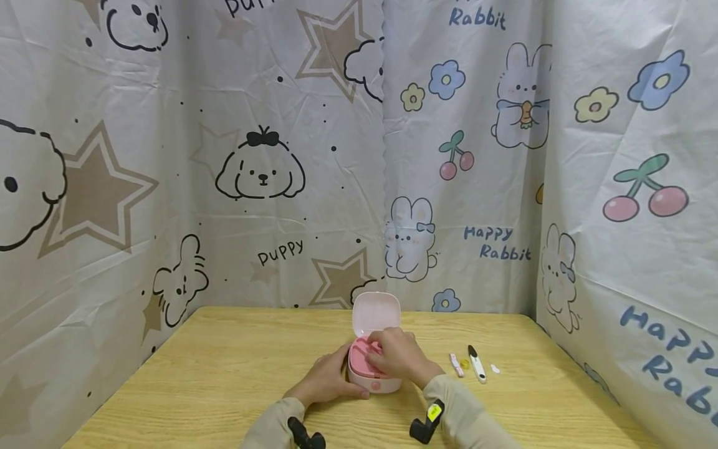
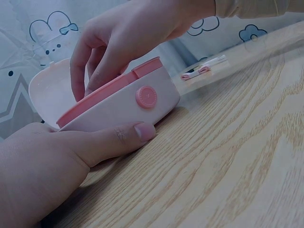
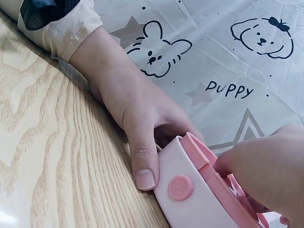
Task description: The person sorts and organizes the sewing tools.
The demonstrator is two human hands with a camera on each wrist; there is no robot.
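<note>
A small pale pink box (image 1: 383, 385) with a round pink button stands on the table, its lid (image 1: 377, 313) raised at the back. Inside sits a darker pink tray (image 1: 361, 363), its rim showing above the box's edge. My left hand (image 1: 331, 377) grips the box's left side, with the thumb (image 2: 118, 139) along the front below the button. From above, my right hand (image 1: 399, 354) reaches into the box and its curled fingers pinch a raised part of the pink tray (image 3: 225, 194). The fingertips are partly hidden inside.
To the right on the wooden table (image 1: 224, 355) lie a pink-and-white nail clipper (image 1: 457, 365), a small yellow item (image 1: 464, 363), a white tool with a black end (image 1: 477, 365) and a little white piece (image 1: 495, 368). Printed curtains (image 1: 252, 218) hang around the table.
</note>
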